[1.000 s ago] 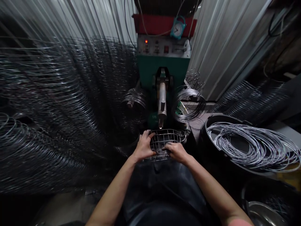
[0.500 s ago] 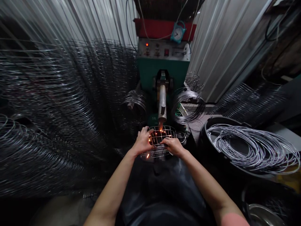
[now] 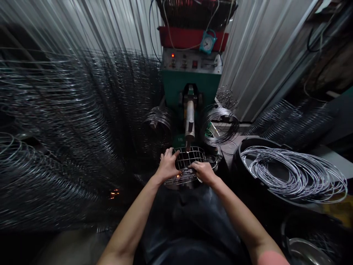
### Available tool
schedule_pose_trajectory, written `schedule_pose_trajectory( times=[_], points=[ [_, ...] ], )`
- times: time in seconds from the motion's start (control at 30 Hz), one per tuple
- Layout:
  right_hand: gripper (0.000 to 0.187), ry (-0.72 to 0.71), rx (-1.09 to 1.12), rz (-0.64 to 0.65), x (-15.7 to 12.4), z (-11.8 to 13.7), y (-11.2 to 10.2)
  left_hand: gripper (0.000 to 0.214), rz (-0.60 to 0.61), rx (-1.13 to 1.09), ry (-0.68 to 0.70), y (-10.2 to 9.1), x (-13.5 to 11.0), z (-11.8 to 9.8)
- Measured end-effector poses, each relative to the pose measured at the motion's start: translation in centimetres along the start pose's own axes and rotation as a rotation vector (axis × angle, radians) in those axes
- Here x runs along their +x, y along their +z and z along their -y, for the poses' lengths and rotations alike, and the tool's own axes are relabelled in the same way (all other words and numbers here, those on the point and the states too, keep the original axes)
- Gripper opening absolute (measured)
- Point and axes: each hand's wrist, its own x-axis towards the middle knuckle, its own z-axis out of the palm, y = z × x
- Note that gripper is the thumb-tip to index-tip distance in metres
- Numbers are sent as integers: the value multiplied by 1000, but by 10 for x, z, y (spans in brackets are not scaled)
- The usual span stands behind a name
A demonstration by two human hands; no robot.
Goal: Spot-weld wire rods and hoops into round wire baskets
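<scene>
A round wire basket (image 3: 193,154) sits in front of me under the electrode of a green spot-welding machine (image 3: 176,82). My left hand (image 3: 167,164) is closed on the basket's left side, thumb toward its near wires. On the right, my right hand (image 3: 203,171) grips the near right part of the same basket, its fingers curled. The electrode arm (image 3: 189,117) comes down to the far wires, with a small glow at its tip. A spark shows on the near wires between my hands.
Stacks of wire rings (image 3: 82,110) fill the left side. Wire coils (image 3: 220,125) hang beside the electrode arm. At right, a black tub (image 3: 239,158) holds loose wire rings (image 3: 292,173). A teal clock (image 3: 207,41) stands on the machine. Glowing sparks (image 3: 114,194) lie low at left.
The bright spray of sparks at the electrode tip has died down to a small glow, and some sparks have flown to the lower left. Both hands keep their hold on the basket.
</scene>
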Motion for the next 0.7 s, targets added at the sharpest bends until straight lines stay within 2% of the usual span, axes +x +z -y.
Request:
schedule_pose_trajectory(
  times=[0.1, 0.27, 0.4, 0.6, 0.7],
  points=[
    [33, 34, -27, -16, 5, -2, 3, 89, -18, 17, -10, 5, 5, 1],
    [31, 62, -38, -80, 28, -6, 0, 91, -20, -91, -97, 10, 26, 16],
    [24, 80, 22, -153, 33, -7, 5, 84, -43, -88, -57, 10, 32, 18],
    [29, 202, 450, -600, 3, -18, 38, 90, -55, -79, -91, 14, 36, 21],
    [26, 322, 696, -650, -30, -26, 70, 89, -73, -77, -127, 13, 47, 24]
  ],
)
